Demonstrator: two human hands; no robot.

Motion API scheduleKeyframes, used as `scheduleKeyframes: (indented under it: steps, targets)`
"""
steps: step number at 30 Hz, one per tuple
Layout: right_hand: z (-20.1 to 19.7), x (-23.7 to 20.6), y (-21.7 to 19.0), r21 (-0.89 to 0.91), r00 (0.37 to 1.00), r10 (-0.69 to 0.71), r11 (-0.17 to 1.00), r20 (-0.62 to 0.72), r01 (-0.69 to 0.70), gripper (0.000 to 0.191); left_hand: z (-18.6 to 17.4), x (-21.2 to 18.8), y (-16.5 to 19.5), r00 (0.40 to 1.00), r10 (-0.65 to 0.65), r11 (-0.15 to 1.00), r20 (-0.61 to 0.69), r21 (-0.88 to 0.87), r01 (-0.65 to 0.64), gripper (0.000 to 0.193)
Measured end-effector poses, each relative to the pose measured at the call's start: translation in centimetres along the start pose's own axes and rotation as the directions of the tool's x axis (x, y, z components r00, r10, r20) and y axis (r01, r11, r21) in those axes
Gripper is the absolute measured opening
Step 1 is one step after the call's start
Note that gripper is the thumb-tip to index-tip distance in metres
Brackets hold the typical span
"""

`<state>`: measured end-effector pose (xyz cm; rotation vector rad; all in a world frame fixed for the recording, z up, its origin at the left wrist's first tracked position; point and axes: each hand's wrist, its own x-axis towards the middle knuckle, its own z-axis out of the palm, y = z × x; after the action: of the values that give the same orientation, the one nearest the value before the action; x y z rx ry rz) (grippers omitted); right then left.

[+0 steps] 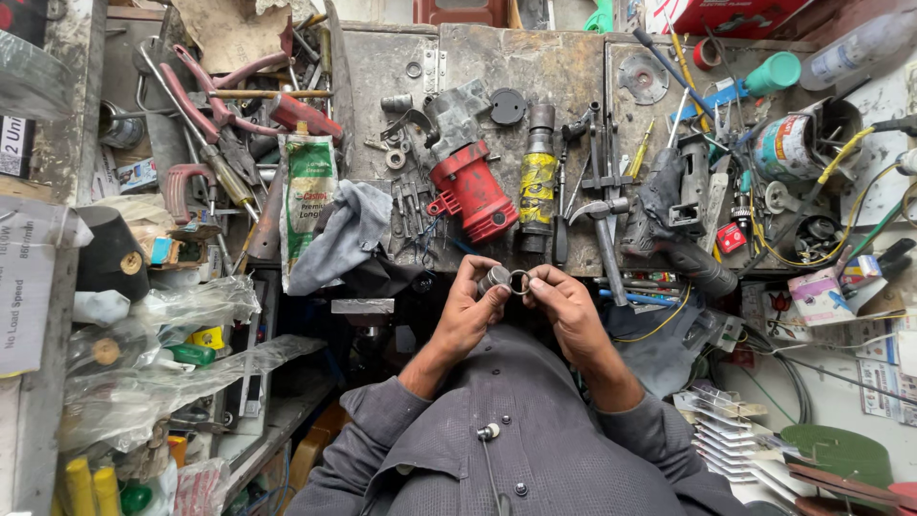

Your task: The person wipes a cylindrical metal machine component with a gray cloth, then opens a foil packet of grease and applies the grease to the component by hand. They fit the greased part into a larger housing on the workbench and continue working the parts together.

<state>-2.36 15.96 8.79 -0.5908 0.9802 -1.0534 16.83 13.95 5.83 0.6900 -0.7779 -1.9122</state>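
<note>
Steel-topped, the workbench (573, 67) is lying far from me, crowded edge to edge with tools; a red motor housing (473, 196) and a hammer (604, 239) are sitting nearest its near edge. Just near of that edge, over my lap, I am holding both hands together. My left hand (468, 311) is pinching a small metal cylinder (493, 278); my right hand (570, 311) is gripping a thin metal ring (520, 282) touching it. Open room is lying only between bench and body.
</note>
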Motion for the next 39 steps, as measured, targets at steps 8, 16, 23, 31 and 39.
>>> scheduleKeyframes:
  steps: [8,16,23,31,39]
  targets:
    - [1.0,0.8,0.8,-0.216,0.995,-0.075,0.974,-0.059,0.061,0.015,-0.2,0.1,0.5,0.994,-0.052,0.998,0.091,0.037,0.049,0.032]
    - [2.5,0.9,0.5,-0.318,0.986,-0.127,0.944,-0.108,0.087,0.019,-0.1,0.5,0.6,0.998,-0.055,0.996,-0.030,0.068,0.057,0.022]
    - [3.3,0.2,0.5,-0.304,0.988,-0.084,0.952,-0.132,0.040,0.030,0.1,0.5,1.2,0.997,0.001,0.995,-0.074,0.095,0.006,0.018]
    - [3.0,-0.1,1.2,-0.260,0.994,-0.034,0.966,-0.103,0.006,0.021,-0.1,0.6,0.4,0.980,0.194,0.977,-0.033,0.099,-0.190,0.007]
    - [2.3,-0.2,3.1,-0.307,0.995,-0.012,0.952,-0.094,-0.018,0.020,-0.2,0.4,-1.3,0.976,0.145,0.989,-0.161,0.023,-0.143,0.012]
